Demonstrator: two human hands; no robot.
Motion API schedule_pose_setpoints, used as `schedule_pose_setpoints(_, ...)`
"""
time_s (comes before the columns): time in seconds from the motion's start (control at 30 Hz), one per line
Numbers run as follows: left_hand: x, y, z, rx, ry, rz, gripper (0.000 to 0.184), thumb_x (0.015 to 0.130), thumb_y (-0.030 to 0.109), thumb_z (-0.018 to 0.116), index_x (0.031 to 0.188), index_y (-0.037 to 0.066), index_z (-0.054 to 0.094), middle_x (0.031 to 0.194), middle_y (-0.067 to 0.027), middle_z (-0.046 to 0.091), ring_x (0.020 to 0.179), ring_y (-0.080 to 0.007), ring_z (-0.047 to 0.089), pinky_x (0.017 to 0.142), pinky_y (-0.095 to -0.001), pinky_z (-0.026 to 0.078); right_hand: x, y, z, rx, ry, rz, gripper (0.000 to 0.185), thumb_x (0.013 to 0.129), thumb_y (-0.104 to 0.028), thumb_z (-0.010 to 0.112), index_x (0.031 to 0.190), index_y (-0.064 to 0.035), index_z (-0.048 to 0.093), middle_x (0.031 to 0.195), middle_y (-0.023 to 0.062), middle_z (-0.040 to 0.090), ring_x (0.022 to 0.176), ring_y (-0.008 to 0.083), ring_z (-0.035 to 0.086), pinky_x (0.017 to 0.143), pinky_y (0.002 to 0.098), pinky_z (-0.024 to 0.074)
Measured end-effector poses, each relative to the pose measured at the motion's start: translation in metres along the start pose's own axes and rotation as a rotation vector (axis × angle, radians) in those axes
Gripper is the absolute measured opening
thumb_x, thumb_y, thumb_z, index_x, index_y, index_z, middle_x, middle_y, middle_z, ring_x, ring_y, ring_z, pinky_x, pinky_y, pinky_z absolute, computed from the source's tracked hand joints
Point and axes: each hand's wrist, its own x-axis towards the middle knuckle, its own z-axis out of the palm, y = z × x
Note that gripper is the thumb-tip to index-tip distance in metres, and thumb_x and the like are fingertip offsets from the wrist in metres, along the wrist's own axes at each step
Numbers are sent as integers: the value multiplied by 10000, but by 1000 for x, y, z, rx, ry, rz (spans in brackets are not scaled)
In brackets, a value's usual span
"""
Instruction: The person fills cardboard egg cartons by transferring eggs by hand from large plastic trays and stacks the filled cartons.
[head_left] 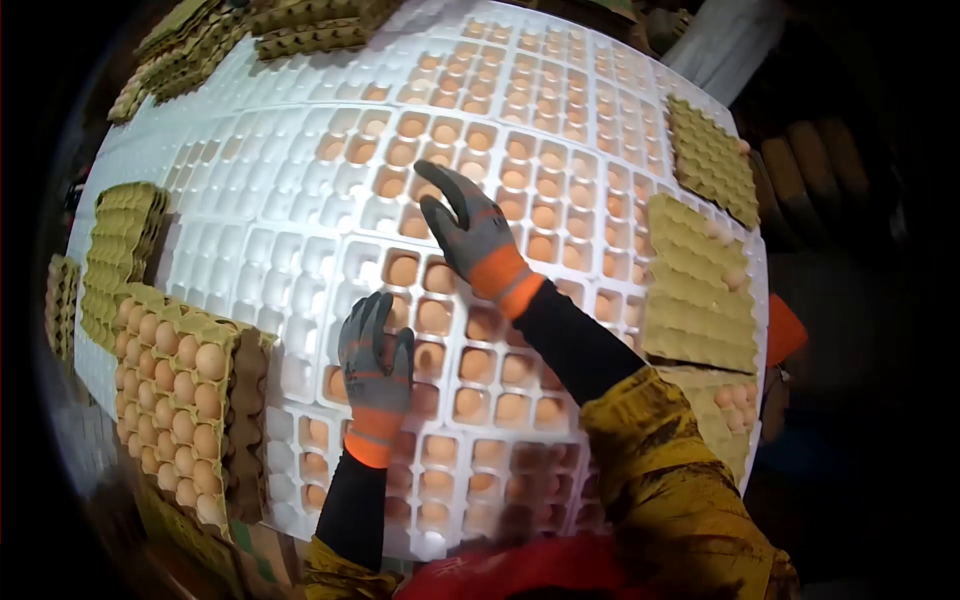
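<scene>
Both hands wear grey gloves with orange cuffs. My left hand point(378, 350) is over the white foam trays point(295, 350) near the middle, its fingers apart and pointing away from me, beside brown eggs in their cells. Farther forward and to the right, my right hand point(462, 222) reaches over filled cells, with thumb and fingers spread and no egg visible between them. A brown egg point(403, 270) lies in a cell between the two hands. Cells to the right hold many eggs, while many on the left hold none.
A stack of pulp trays filled with eggs point(170, 400) stands at the left front. Behind it are more pulp trays point(120, 250). Further stacks point(310, 28) sit at the far edge. Flat pulp trays point(700, 285) lie along the right edge, a few eggs on them.
</scene>
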Motion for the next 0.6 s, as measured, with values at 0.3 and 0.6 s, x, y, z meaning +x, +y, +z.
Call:
schedule_pose_setpoints(0.3, -75, 157, 106, -217, -338, 279, 373, 896, 19, 642, 1269, 37, 624, 1232, -146, 651, 1171, -304, 598, 985, -393, 474, -334, -86, -250, -51, 389, 375, 386, 904, -54, 623, 1287, -106, 612, 1209, 127, 639, 1137, 283, 612, 946, 357, 494)
schedule_pose_setpoints(0.6, -144, 321, 220, -36, -396, 726, 473, 790, 190, 774, 1223, 75, 623, 1135, -145, 627, 1019, -345, 586, 886, -442, 443, -457, -31, -417, -1012, -45, 262, 409, 892, -110, 556, 1297, -145, 600, 1275, 104, 612, 1112, 353, 579, 993, 466, 450)
